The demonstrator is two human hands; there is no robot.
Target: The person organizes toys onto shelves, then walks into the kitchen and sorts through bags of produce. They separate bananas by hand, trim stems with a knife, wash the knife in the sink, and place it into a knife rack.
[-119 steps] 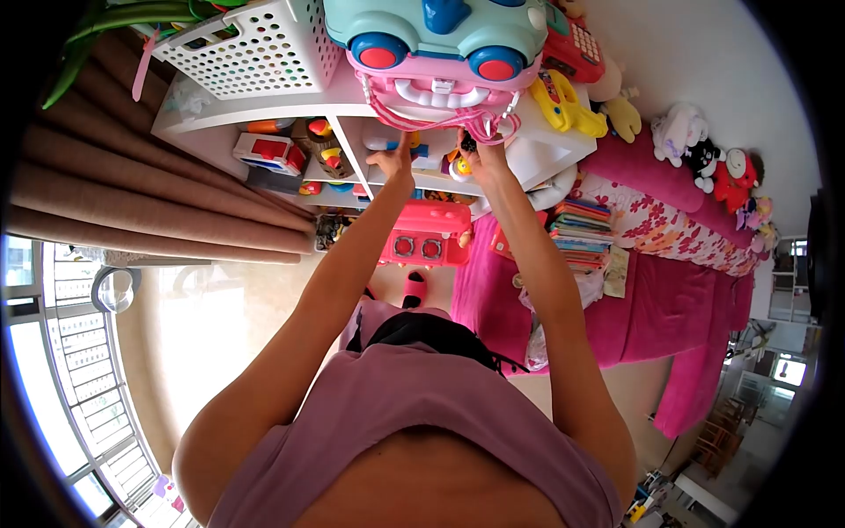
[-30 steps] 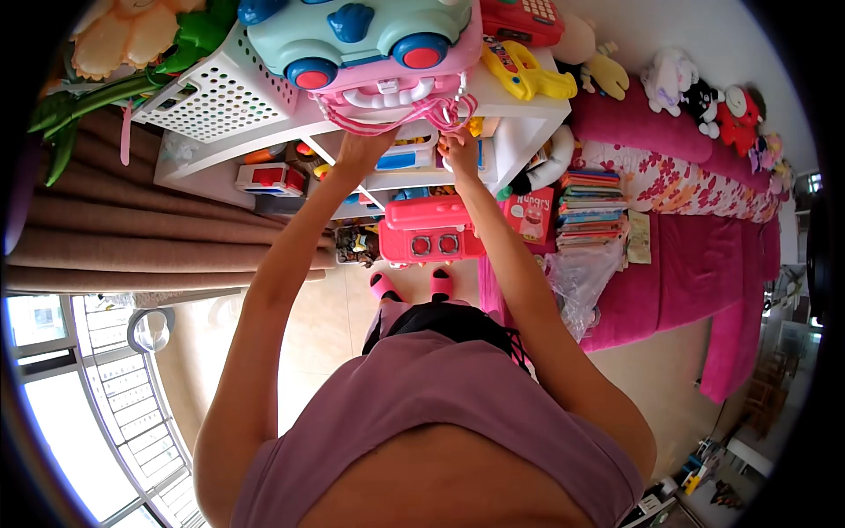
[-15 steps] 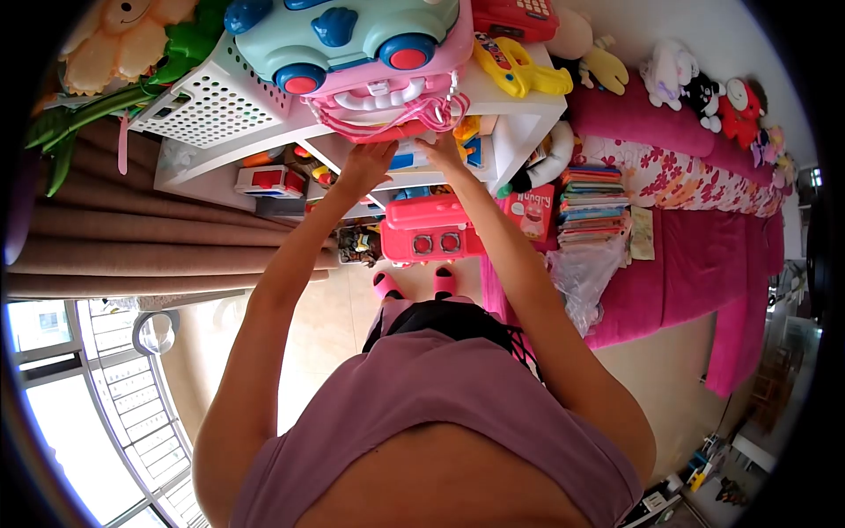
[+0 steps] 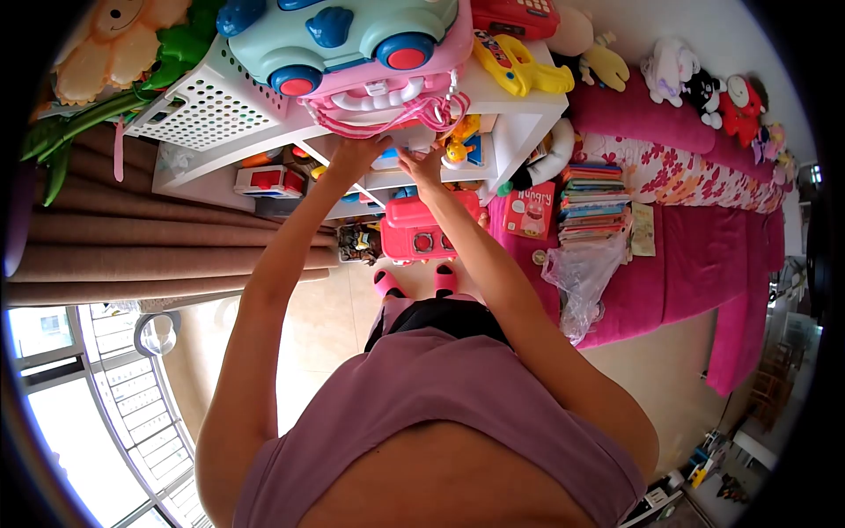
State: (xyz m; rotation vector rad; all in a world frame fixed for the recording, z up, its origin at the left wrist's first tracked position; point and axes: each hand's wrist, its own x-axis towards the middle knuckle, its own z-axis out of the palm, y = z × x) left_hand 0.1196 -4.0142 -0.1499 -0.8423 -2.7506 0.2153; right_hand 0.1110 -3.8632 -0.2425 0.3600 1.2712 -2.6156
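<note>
Two hands are held inside the upper compartment of a white shelf unit [image 4: 528,141], the left hand [image 4: 355,158] partly hidden under a striped strap [image 4: 387,124] and the right hand [image 4: 425,165] just beside it. The right fingers are seen partly spread, but whether anything is gripped by either hand cannot be told. Between them, in the compartment, a blue-and-white object [image 4: 387,155] is seen, mostly covered. By judgement, the handling here is under way and unfinished, since both hands are kept within the compartment and no final position of the object can be made out. A yellow toy [image 4: 457,150] and a blue item [image 4: 476,150] are already set to the right, untouched by either hand; how much is left to be handled cannot be told. On the unit's top, a toy car case [image 4: 343,60], a yellow toy gun [image 4: 528,77] and a perforated basket [image 4: 211,107] are placed, none of them grasped. Below, a pink toy stove [image 4: 414,213] is stood near the slippers [image 4: 445,280]. Farther right, stacked books [image 4: 594,207] are left on a pink sofa [image 4: 687,255], with plush toys [image 4: 738,110] lined up beyond.
</note>
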